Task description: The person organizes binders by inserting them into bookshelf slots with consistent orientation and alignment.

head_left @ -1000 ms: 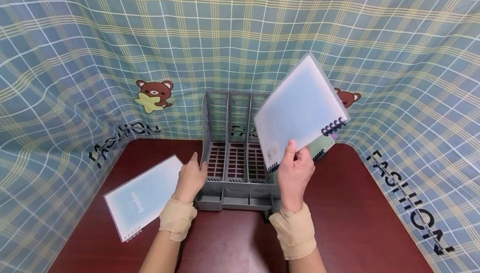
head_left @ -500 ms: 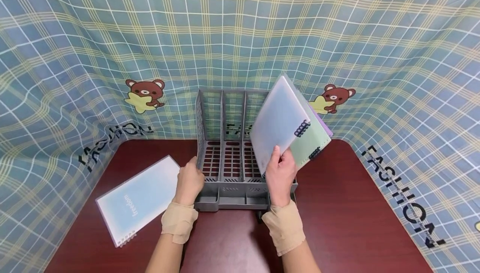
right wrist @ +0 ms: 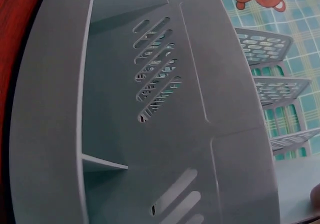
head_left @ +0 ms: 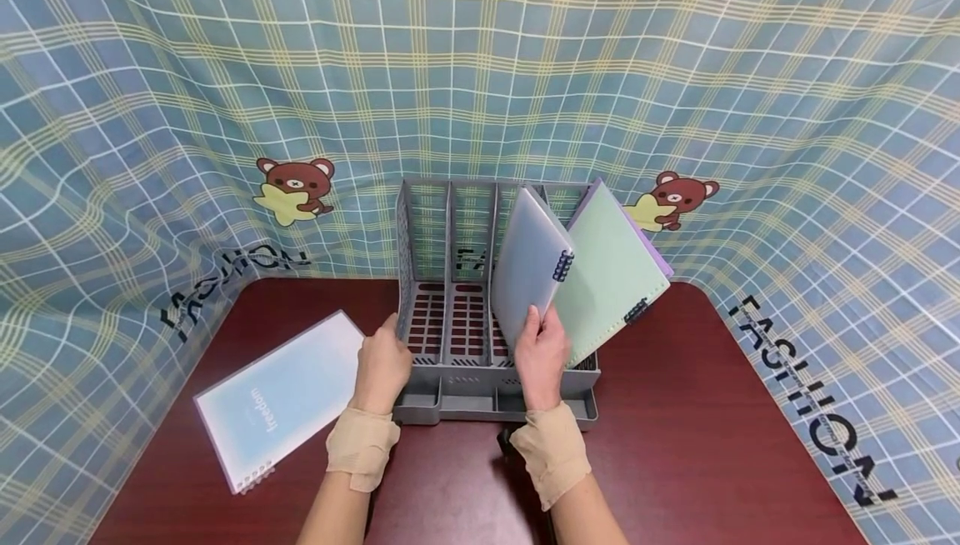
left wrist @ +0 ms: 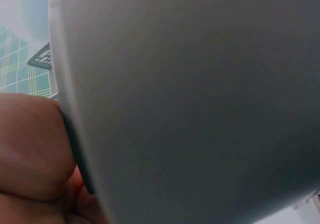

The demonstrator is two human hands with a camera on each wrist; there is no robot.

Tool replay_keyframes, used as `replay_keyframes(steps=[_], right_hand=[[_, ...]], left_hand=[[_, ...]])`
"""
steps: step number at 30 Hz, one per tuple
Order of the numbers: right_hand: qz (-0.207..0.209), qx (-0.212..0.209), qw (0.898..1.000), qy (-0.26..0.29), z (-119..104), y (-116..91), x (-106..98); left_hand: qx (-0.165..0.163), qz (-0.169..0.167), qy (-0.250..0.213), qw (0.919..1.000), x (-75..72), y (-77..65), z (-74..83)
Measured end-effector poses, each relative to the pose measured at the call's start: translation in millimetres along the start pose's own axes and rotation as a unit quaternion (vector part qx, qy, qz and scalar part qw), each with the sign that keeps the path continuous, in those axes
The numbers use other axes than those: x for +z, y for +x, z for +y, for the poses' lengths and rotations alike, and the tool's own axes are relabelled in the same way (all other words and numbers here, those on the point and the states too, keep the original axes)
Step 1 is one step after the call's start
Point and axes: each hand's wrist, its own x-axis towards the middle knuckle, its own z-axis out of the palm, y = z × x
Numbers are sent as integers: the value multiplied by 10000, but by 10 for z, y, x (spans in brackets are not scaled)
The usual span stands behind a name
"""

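A grey desk file rack (head_left: 468,374) with several upright compartments stands on the table. My right hand (head_left: 542,353) pinches a pale blue spiral notebook (head_left: 527,266) by its lower front edge, thumb on the near cover. That notebook stands tilted in the compartment second from the right. My left hand (head_left: 382,366) grips the rack's left wall near the front; in the left wrist view its digits (left wrist: 32,149) meet the edge of a large grey panel (left wrist: 190,98). A green notebook (head_left: 611,278) leans out of the rightmost compartment, with a purple one (head_left: 658,255) behind it.
Left of the rack, a pale blue notebook (head_left: 281,399) marked "freedom" lies flat on the dark red table (head_left: 712,445). Small trays (head_left: 468,403) run along the rack's front. A plaid curtain (head_left: 480,70) encloses the back and sides.
My right hand has brought the pale blue notebook left and down, from above the green notebook into the rack. The left hand has closed on the rack's left wall.
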Motion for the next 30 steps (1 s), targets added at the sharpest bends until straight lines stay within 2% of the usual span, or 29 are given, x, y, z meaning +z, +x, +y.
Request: replay_keyframes(steps=[8, 13, 19, 26, 30], right_hand=[[-69, 24, 9996, -275, 22, 9, 21], [-256, 24, 9978, -617, -4, 20, -46], [-297, 31, 9945, -1008, 3, 51, -108], [-406, 351, 9941, -940, 47, 62, -147], [-278, 419, 9963, -690, 41, 77, -178]], left_hand=[[-8, -8, 58, 10000, -14, -8, 12], [-64, -130, 114, 9998, -11, -18, 0], [-67, -82, 88, 9999, -3, -15, -11], [-74, 5, 101, 9999, 15, -6, -8], [-23, 77, 182, 9998, 9, -3, -1]])
